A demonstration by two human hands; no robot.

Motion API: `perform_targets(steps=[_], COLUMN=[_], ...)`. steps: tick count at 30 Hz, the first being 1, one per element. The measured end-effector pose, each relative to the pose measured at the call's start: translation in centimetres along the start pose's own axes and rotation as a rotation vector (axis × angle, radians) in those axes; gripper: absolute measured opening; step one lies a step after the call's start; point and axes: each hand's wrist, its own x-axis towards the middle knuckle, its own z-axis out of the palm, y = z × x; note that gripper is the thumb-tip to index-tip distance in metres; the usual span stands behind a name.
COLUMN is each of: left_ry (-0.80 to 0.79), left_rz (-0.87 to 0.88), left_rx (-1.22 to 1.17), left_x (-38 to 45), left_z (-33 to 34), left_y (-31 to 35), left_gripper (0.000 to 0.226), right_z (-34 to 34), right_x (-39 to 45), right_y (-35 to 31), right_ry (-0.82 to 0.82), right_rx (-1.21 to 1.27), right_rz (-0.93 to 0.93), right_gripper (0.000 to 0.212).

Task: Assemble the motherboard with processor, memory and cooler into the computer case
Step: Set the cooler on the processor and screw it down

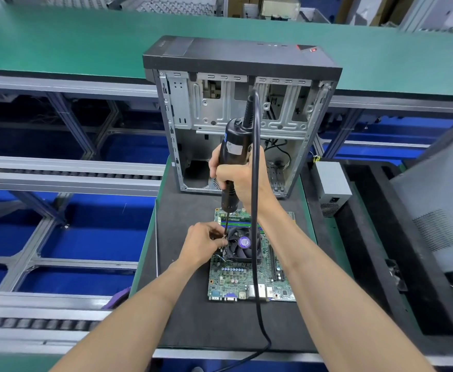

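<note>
- Along the far side of the scene runs a long green conveyor belt (pixel 59 41), with grey metal roller tracks (pixel 59 170) crossing on the left below it.
- At the far edge of the dark grey foam work mat (pixel 182 312) stands an open black-and-silver steel computer case (pixel 236 111), its side panel off and its bare interior facing the camera.
- Off the mat's right edge, in a black tray, rests a grey boxy power supply unit (pixel 332 183).
- Near the middle of the mat, closer to its near edge than the case, lies a green rectangular motherboard (pixel 236 280), flat, with its port row toward the near edge.
- On the motherboard's far half sits a black square cooler fan with a purple round hub label (pixel 243 245).
- Above the board, the right hand (pixel 236 175) wraps its fingers fully round a black cylindrical electric screwdriver (pixel 233 151), held nearly upright, its thin bit pointing down at the cooler's left far corner; a black cable (pixel 255 237) loops from its top down past the mat's near edge.
- Just left of the cooler, the left hand (pixel 204 241) has its fingertips pinched together at the bit's tip, touching the cooler's corner; what small part they pinch is too small to tell.
</note>
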Motion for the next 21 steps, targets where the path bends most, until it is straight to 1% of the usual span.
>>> perform_targets(steps=[4,9,12,15,21], left_ry=[0.009,0.008,0.009,0.016,0.001], left_rz=[-0.015,-0.043,-0.026,-0.025,-0.025], left_rx=[0.003,-0.013,0.011,0.019,-0.026], left_x=[0.00,-0.06,-0.09,-0.15,-0.25], left_z=[-0.01,-0.12,-0.17,-0.24,-0.25], left_y=[0.02,0.19,0.30,0.38,0.39], left_gripper=[0.013,0.016,0.015,0.014,0.017], right_z=[0.13,0.33,0.44,0.70,0.70], right_x=[0.22,0.31,0.14,-0.10,-0.62], right_y=[0.38,0.61,0.59,0.49,-0.13], right_ry=[-0.003,-0.050,-0.072,-0.067,-0.067], right_rx=[-0.005,-0.016,-0.005,-0.014,0.006], right_rz=[-0.003,-0.031,-0.032,-0.028,-0.009], right_gripper=[0.009,0.007,0.010,0.008,0.013])
